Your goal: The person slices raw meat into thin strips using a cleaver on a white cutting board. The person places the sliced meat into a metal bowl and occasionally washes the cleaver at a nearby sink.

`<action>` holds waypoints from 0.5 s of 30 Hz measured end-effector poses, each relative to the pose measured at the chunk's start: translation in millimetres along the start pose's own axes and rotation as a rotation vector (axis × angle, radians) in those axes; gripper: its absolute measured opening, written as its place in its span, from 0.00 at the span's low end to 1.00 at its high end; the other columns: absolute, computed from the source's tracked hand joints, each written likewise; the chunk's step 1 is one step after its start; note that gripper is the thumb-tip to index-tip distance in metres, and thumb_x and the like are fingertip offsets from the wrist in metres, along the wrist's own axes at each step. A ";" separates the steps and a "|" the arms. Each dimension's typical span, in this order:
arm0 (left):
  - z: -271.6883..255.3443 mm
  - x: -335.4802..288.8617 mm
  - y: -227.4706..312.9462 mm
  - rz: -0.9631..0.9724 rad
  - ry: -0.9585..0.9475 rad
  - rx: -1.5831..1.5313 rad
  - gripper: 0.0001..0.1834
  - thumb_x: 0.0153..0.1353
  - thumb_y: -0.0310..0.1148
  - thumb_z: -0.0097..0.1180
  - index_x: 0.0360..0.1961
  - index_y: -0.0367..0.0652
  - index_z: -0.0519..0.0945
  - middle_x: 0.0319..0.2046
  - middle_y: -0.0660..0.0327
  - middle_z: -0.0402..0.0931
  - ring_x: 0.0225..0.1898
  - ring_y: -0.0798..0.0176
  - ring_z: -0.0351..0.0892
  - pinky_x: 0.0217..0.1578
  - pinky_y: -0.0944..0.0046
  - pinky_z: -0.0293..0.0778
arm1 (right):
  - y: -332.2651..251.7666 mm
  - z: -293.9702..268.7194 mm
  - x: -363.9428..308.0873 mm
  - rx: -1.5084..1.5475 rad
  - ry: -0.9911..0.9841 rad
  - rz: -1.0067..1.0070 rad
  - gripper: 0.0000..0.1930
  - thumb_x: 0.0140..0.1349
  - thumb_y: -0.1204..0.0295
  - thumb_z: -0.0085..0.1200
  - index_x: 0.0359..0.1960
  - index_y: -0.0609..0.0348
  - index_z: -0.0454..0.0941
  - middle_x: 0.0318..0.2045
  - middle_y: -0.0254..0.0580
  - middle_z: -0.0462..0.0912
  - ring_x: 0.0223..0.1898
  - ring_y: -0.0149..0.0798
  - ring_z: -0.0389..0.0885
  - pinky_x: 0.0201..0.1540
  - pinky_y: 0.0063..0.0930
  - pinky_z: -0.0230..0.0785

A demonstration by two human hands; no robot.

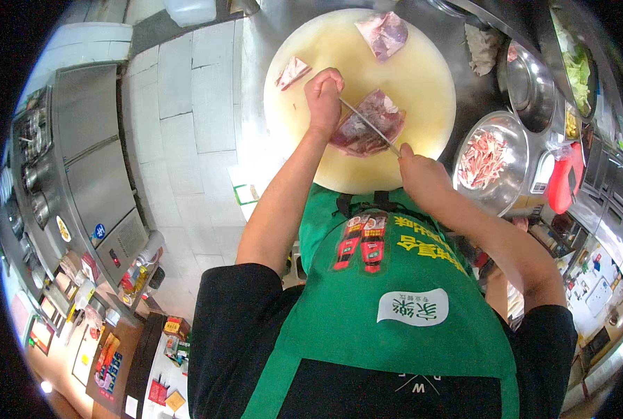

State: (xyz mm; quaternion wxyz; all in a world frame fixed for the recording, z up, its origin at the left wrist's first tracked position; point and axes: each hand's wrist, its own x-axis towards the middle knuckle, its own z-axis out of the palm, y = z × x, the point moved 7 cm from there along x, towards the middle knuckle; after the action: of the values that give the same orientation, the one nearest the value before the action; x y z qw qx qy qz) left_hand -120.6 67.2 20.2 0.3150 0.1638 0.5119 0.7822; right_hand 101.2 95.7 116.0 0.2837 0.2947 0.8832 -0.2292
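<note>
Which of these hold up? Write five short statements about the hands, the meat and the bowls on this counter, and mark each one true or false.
1. The right hand holds a long-bladed knife across the large slab of raw red meat. True.
2. The left hand rests on the floor tiles. False: it is on the round cream-coloured cutting board, pressing at the slab's edge.
3. Two smaller pieces of raw meat lie elsewhere on the board. True: one at the left, one at the top.
4. The round steel bowl to the right is empty. False: it holds thin strips of meat.
5. The person wears a blue apron. False: the apron is green.
</note>
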 end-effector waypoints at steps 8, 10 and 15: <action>13.7 11.2 13.7 0.137 -0.096 0.295 0.10 0.57 0.19 0.40 0.21 0.38 0.72 0.19 0.67 0.67 0.23 0.73 0.63 0.25 0.71 0.59 | 14.2 43.1 14.7 0.186 0.179 0.002 0.11 0.72 0.66 0.43 0.44 0.63 0.68 0.25 0.62 0.82 0.29 0.66 0.83 0.33 0.60 0.74; 19.8 14.7 21.4 0.186 -0.137 0.373 0.10 0.57 0.20 0.41 0.21 0.38 0.72 0.19 0.67 0.67 0.23 0.72 0.63 0.25 0.70 0.60 | 11.9 44.0 15.3 0.239 0.254 -0.020 0.12 0.72 0.64 0.45 0.43 0.61 0.69 0.25 0.61 0.82 0.29 0.66 0.83 0.33 0.60 0.74; 4.8 20.8 22.9 0.144 -0.174 0.428 0.11 0.58 0.22 0.40 0.20 0.39 0.71 0.17 0.66 0.64 0.23 0.72 0.63 0.26 0.71 0.60 | 4.9 45.3 21.6 0.168 0.295 -0.066 0.11 0.71 0.66 0.46 0.44 0.61 0.70 0.25 0.58 0.83 0.29 0.63 0.85 0.34 0.58 0.76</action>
State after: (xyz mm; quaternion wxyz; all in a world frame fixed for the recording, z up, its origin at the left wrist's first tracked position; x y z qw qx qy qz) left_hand -140.8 78.0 41.6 0.2594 0.3296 0.6240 0.6593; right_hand 106.6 81.8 67.9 0.1177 0.3188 0.9021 -0.2659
